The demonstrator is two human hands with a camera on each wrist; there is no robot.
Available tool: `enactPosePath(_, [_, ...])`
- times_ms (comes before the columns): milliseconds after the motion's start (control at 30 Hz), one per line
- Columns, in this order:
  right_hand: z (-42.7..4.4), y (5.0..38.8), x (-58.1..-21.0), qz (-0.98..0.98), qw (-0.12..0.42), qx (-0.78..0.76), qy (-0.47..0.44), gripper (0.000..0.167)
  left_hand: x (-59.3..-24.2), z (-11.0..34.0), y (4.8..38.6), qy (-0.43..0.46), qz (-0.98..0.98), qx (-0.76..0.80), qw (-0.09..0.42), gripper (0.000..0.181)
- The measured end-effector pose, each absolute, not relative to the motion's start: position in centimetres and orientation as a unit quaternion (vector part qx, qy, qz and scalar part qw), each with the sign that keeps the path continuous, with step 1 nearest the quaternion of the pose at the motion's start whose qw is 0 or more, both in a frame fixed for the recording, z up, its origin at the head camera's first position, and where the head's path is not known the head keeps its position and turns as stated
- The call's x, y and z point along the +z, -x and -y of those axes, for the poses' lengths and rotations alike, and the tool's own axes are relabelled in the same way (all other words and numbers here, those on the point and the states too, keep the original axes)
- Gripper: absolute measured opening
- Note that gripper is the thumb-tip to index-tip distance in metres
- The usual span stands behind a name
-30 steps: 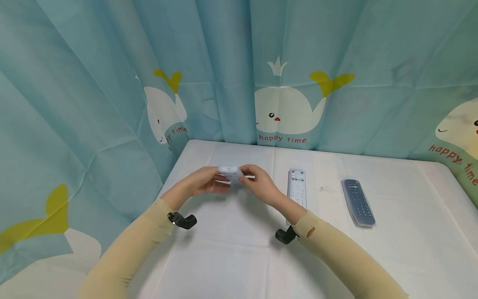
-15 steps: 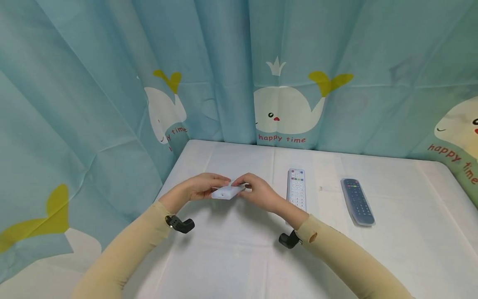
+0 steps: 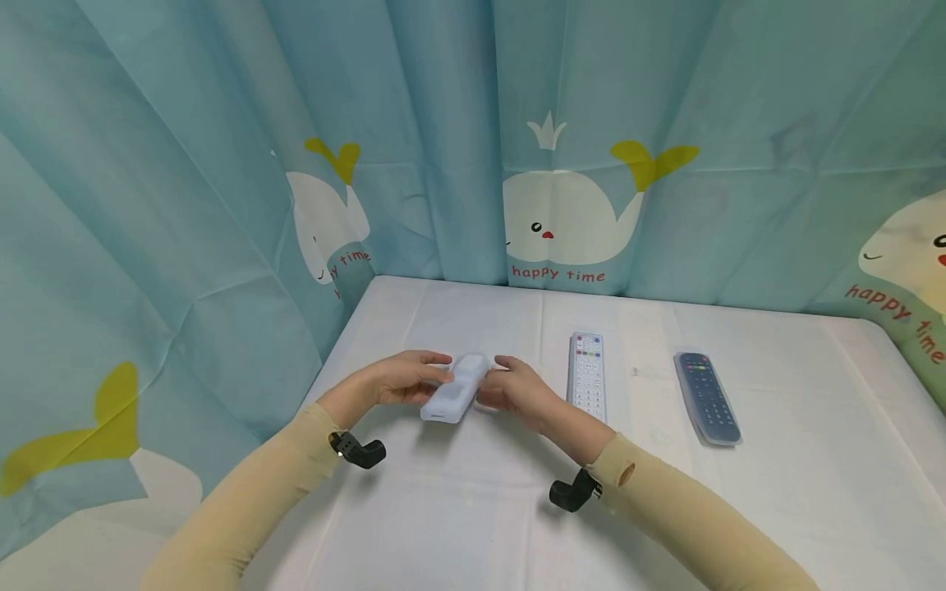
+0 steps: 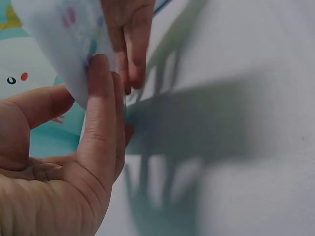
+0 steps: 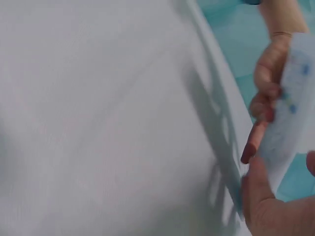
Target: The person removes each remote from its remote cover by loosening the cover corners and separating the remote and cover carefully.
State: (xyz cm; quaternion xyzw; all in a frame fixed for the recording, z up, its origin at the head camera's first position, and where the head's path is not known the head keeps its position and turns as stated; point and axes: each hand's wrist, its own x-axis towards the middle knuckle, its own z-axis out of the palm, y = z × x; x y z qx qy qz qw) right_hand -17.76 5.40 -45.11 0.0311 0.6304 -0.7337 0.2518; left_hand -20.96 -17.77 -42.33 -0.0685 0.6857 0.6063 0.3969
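A white remote control (image 3: 456, 389) in a translucent cover is held above the table with its plain back up in the head view. My left hand (image 3: 405, 378) grips its left side, thumb on one face and fingers on the other. In the left wrist view, coloured buttons show blurred on the remote control (image 4: 74, 29) beside the left fingers (image 4: 98, 103). At the right side of the remote control, my right hand (image 3: 521, 396) touches it with extended fingers. Its thumb (image 5: 310, 163) stands off from the remote control in the right wrist view.
A second white remote control (image 3: 588, 371) lies on the white table (image 3: 414, 525), right of the hands and partly behind the right forearm. Farther right lies a dark remote control (image 3: 708, 399) in a clear cover. A blue curtain (image 3: 458, 164) with whale prints borders the table's back and left.
The remote control has turned in the hands, from its end facing the camera to its back facing up, and has come slightly nearer. The right thumb has lifted off it.
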Motion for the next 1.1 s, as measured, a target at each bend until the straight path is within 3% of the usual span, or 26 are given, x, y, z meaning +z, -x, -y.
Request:
enactPosePath(367, [-4.7, 17.6, -45.7, -0.537, 0.321, -0.775, -0.089, 0.075, -43.4, 17.7, 20.7, 0.045, -0.688, 0.594, 0.414, 0.062])
enactPosePath(567, [-4.5, 17.5, -46.1, -0.534, 0.322, -0.776, -0.096, 0.082, -43.7, 17.9, 20.5, 0.038, -0.697, 0.582, 0.416, 0.063])
enactPosePath(1100, [-4.2, 17.4, -46.6, -0.550, 0.289, -0.779, -0.085, 0.069, -44.0, 17.6, 20.8, 0.024, -0.697, 0.593, 0.403, 0.066])
